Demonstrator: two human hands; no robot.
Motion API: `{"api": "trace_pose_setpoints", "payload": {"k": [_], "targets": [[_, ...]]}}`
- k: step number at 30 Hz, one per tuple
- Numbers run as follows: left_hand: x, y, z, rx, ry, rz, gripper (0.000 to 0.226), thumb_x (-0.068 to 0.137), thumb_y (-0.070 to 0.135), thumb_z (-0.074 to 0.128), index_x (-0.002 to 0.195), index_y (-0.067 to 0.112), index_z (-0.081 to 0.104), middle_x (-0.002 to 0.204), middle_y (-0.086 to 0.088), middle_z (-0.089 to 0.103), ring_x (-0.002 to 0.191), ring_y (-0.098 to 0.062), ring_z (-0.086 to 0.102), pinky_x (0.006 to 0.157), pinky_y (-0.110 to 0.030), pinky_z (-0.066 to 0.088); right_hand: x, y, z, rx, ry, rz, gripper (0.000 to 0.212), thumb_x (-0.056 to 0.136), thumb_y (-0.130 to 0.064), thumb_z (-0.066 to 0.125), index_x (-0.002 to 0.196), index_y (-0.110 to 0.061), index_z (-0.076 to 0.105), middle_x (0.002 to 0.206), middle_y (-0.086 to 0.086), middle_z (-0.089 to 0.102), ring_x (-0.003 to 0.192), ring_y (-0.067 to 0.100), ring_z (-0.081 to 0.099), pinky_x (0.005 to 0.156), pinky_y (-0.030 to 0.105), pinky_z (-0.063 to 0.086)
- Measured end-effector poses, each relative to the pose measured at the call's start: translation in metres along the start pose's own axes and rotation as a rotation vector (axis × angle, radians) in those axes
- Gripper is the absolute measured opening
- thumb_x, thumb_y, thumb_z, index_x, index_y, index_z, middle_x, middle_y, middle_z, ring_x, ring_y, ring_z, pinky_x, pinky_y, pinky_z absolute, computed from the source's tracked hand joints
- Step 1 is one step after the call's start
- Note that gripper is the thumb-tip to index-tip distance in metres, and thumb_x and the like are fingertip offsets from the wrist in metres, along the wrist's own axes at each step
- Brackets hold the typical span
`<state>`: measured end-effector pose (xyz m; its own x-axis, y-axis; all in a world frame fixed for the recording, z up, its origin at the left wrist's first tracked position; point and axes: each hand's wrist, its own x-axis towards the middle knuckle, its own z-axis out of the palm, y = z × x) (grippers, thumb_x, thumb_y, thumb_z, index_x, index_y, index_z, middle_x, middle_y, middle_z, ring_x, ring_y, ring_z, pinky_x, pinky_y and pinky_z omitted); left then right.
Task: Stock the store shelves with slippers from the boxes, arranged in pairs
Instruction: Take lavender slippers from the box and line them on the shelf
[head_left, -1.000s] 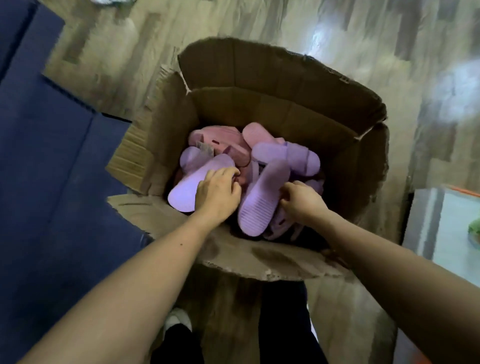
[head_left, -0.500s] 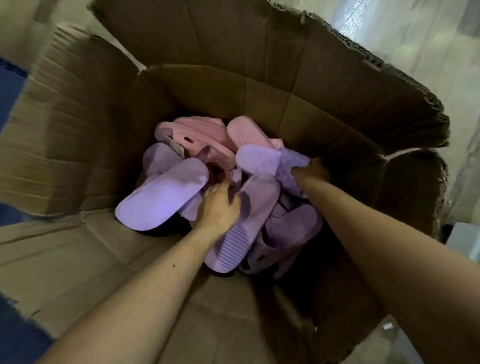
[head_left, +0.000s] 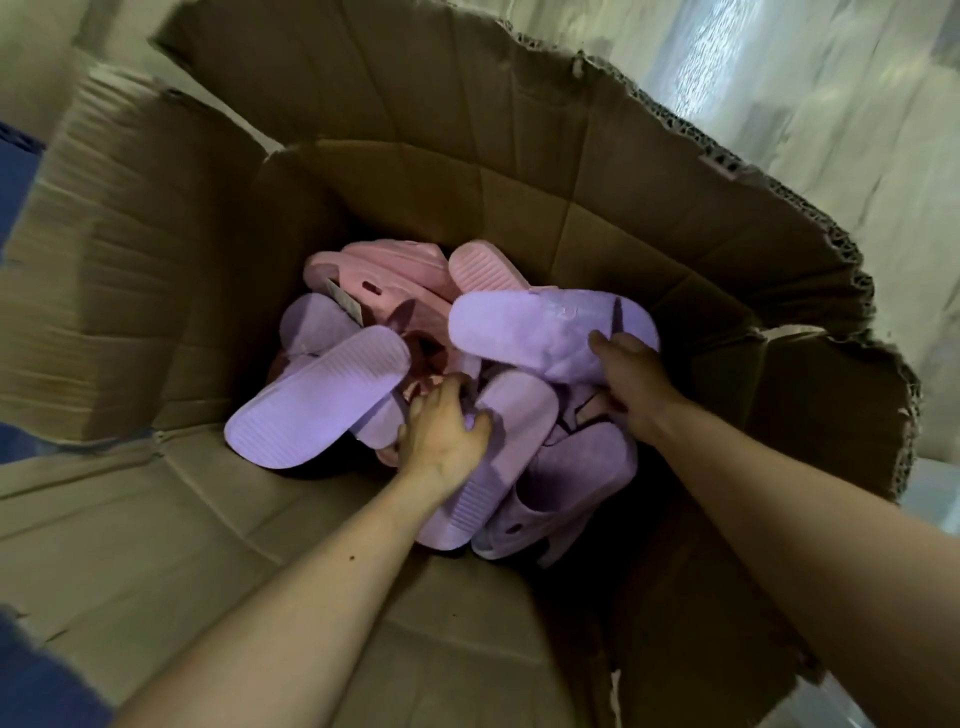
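A large open cardboard box (head_left: 467, 197) holds a heap of purple and pink slippers. My left hand (head_left: 441, 431) reaches into the heap and grips the edge of a purple slipper (head_left: 498, 457) that lies sole up. My right hand (head_left: 631, 384) holds another purple slipper (head_left: 540, 327) by its side, raised a little above the pile. A third purple slipper (head_left: 322, 400) lies sole up at the left. Pink slippers (head_left: 395, 275) lie at the back of the box, one with a white tag.
The box flaps (head_left: 130, 291) stand open on all sides. A wood-pattern floor (head_left: 831, 104) shows beyond the box at the upper right. A dark blue surface (head_left: 21, 171) shows at the far left edge.
The camera has come closer over the box. My right hand has taken hold of a purple slipper and lifted it. My left hand has moved from the left slipper to the middle one.
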<state>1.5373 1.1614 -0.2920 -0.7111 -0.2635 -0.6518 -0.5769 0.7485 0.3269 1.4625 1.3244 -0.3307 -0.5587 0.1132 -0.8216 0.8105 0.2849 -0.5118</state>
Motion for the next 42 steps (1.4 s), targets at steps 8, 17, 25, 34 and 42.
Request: {"api": "trace_pose_setpoints", "payload": {"k": [8, 17, 25, 34, 42], "targets": [[-0.014, 0.02, -0.017, -0.094, 0.069, 0.144, 0.066, 0.075, 0.053, 0.067, 0.128, 0.017, 0.05, 0.13, -0.005, 0.053, 0.122, -0.025, 0.045, 0.104, -0.041, 0.037, -0.049, -0.035, -0.003, -0.203, -0.088, -0.381, 0.024, 0.091, -0.027, 0.055, 0.069, -0.018, 0.053, 0.078, 0.007, 0.059, 0.08, 0.02, 0.054, 0.076, 0.029, 0.041], [-0.062, 0.045, -0.033, -0.683, 0.139, -0.027, 0.016, 0.086, 0.019, 0.065, 0.09, 0.004, 0.07, 0.082, -0.006, 0.067, 0.076, -0.011, 0.054, 0.059, -0.011, 0.041, -0.109, -0.055, -0.012, -0.163, -0.153, -0.566, 0.03, 0.089, -0.025, 0.06, 0.06, -0.025, 0.054, 0.051, -0.014, 0.049, 0.048, -0.005, 0.044, 0.056, 0.014, 0.035], [-0.166, 0.037, -0.072, -0.766, 0.385, 0.02, 0.025, 0.086, 0.026, 0.064, 0.091, 0.003, 0.071, 0.089, -0.017, 0.071, 0.081, -0.026, 0.062, 0.079, -0.035, 0.049, -0.222, -0.063, -0.03, -0.136, -0.166, -0.725, 0.025, 0.082, -0.002, 0.058, 0.101, -0.013, 0.07, 0.092, -0.006, 0.067, 0.091, 0.008, 0.062, 0.091, 0.023, 0.049], [-0.31, 0.054, -0.162, -1.227, 0.571, -0.125, 0.022, 0.088, 0.029, 0.06, 0.094, 0.009, 0.067, 0.09, -0.01, 0.068, 0.089, -0.029, 0.063, 0.09, -0.043, 0.051, -0.361, -0.097, -0.041, -0.333, -0.004, -0.937, 0.022, 0.082, 0.001, 0.051, 0.089, -0.008, 0.07, 0.088, 0.0, 0.058, 0.092, 0.023, 0.058, 0.068, 0.016, 0.034], [-0.399, 0.058, -0.255, -1.137, 0.742, -0.076, 0.015, 0.091, 0.031, 0.057, 0.085, 0.019, 0.062, 0.091, -0.005, 0.069, 0.089, -0.022, 0.062, 0.084, -0.035, 0.051, -0.429, -0.119, -0.033, -1.135, -0.509, -0.771, 0.029, 0.094, -0.013, 0.046, 0.117, -0.004, 0.06, 0.125, 0.012, 0.06, 0.116, 0.026, 0.054, 0.09, 0.029, 0.04]]}}
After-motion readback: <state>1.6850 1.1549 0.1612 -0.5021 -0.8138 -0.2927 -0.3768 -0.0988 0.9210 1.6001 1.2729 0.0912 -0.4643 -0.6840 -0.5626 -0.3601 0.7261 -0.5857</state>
